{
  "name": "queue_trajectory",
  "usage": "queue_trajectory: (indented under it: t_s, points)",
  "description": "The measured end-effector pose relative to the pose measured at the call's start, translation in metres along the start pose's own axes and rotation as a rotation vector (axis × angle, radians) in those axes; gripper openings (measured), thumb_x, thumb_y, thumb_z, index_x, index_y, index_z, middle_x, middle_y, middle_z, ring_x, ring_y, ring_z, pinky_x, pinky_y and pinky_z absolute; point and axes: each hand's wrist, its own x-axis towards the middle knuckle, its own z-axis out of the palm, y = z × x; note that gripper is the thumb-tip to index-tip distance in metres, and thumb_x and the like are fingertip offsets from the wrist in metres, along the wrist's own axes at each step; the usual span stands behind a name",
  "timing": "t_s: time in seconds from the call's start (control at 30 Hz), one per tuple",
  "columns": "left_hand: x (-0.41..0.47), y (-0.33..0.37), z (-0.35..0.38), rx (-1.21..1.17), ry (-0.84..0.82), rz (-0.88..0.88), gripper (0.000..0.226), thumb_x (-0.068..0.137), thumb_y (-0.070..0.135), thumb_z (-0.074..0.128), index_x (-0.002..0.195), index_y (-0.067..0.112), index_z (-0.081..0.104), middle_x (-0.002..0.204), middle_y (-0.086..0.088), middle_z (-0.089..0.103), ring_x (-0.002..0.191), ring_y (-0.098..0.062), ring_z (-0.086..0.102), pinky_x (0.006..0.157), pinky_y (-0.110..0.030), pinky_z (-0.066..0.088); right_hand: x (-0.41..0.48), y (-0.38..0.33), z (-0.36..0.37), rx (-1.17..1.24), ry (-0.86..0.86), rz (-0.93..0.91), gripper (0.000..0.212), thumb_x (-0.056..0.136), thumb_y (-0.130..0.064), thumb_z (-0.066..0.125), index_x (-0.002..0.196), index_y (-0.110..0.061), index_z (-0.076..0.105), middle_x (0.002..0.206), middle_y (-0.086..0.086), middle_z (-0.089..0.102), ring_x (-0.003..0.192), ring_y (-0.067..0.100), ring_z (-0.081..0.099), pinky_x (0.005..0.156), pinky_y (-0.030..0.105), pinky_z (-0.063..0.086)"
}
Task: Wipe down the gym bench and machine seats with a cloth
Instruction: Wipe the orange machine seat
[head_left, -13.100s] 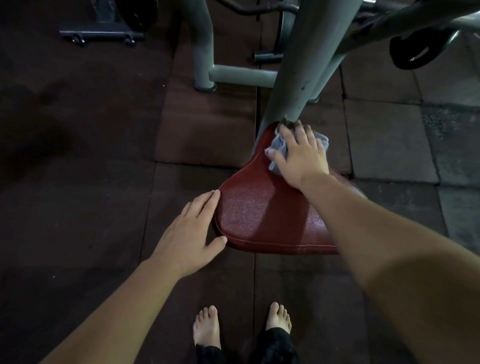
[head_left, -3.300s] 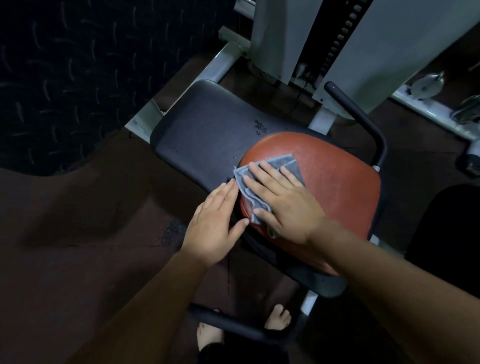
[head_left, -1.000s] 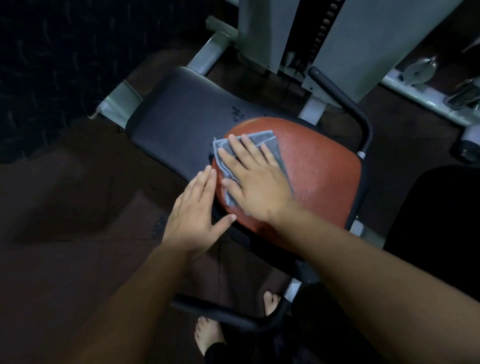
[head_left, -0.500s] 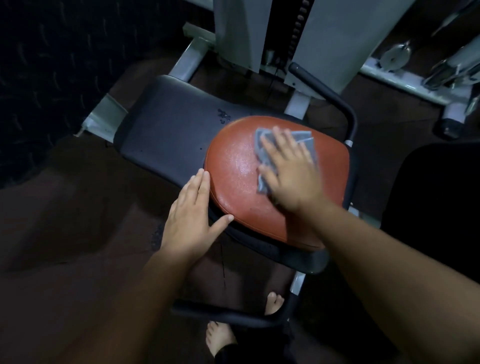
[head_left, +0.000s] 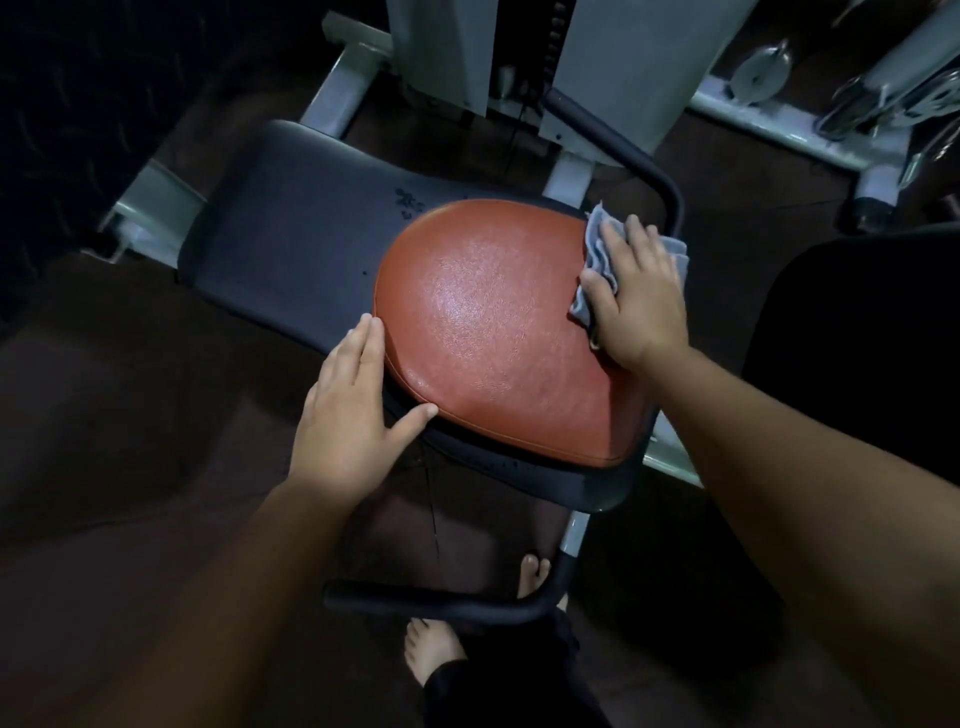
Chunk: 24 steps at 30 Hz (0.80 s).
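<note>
Wiping the far right rim of the red seat pad on a weight machine, with the right hand spread flat over a crumpled grey cloth, fingers straight and pressing down rather than clutching. Bunches the cloth half on the pad and half past its edge, just beside the curved black handle. Steadies the seat with the left hand, likewise open and holding nothing, fingers laid along the pad's left edge and thumb spread against the front rim. Stands barefoot behind the low black bar at the foot of the seat.

Appears to be well into the machine-seat step, judging by the cloth at the pad's outer edge and the sheen across its middle, though cannot tell whether that sheen is damp or plain gloss. Calls next, most likely, for a sweep back across the pad or down along its front rim, with even pressure so the bunched cloth flattens instead of sliding off the side. Points afterwards, probably, to the long black bench pad lying behind and to the left, flecked with small marks near the seat.
</note>
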Motion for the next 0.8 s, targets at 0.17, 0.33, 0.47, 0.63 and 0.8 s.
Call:
queue_trajectory:
  t_s: [0.17, 0.33, 0.47, 0.63, 0.8]
  points:
    - [-0.001, 0.002, 0.0, -0.009, 0.0, -0.009, 0.106, 0.09, 0.06, 0.066, 0.167, 0.02, 0.006, 0.174, 0.004, 0.007, 0.159, -0.018, 0.01, 0.127, -0.048, 0.024, -0.067, -0.018, 0.017, -0.032, 0.007, 0.03, 0.067, 0.105, -0.057, 0.027, 0.165, -0.03, 0.016, 0.174, 0.001, -0.001, 0.16, 0.021, -0.006, 0.129, 0.048, -0.001]
    - [-0.001, 0.005, -0.001, -0.004, -0.011, -0.008, 0.105, 0.091, 0.059, 0.066, 0.167, 0.02, 0.004, 0.175, 0.005, 0.004, 0.159, -0.016, 0.007, 0.128, -0.046, 0.021, -0.056, 0.001, 0.012, -0.019, -0.048, -0.067, 0.064, 0.105, -0.056, 0.028, 0.164, -0.032, 0.021, 0.174, -0.003, 0.003, 0.16, 0.017, -0.004, 0.129, 0.051, 0.005]
    - [-0.001, 0.005, -0.002, -0.014, -0.014, -0.018, 0.105, 0.091, 0.059, 0.065, 0.167, 0.021, 0.004, 0.175, 0.005, 0.004, 0.159, -0.016, 0.008, 0.128, -0.048, 0.022, -0.065, -0.013, 0.019, -0.039, -0.012, 0.026, 0.067, 0.104, -0.055, 0.026, 0.165, -0.03, 0.017, 0.174, 0.0, 0.0, 0.16, 0.02, -0.006, 0.129, 0.049, 0.003]
    - [-0.001, 0.004, -0.001, -0.001, -0.011, -0.019, 0.106, 0.09, 0.06, 0.066, 0.167, 0.021, 0.004, 0.175, 0.005, 0.005, 0.159, -0.016, 0.009, 0.127, -0.048, 0.023, -0.12, -0.048, 0.034, -0.133, -0.067, -0.01, 0.069, 0.106, -0.055, 0.02, 0.166, -0.027, 0.003, 0.173, 0.002, -0.011, 0.159, 0.02, -0.014, 0.129, 0.048, -0.002]
    - [0.002, 0.001, 0.002, 0.025, 0.0, -0.013, 0.105, 0.09, 0.058, 0.066, 0.167, 0.017, 0.008, 0.175, 0.002, 0.008, 0.159, -0.018, 0.011, 0.126, -0.046, 0.026, -0.083, -0.129, 0.051, -0.13, -0.125, -0.215, 0.072, 0.107, -0.052, 0.028, 0.166, -0.022, -0.002, 0.173, 0.003, -0.011, 0.158, 0.02, -0.016, 0.129, 0.047, -0.006]
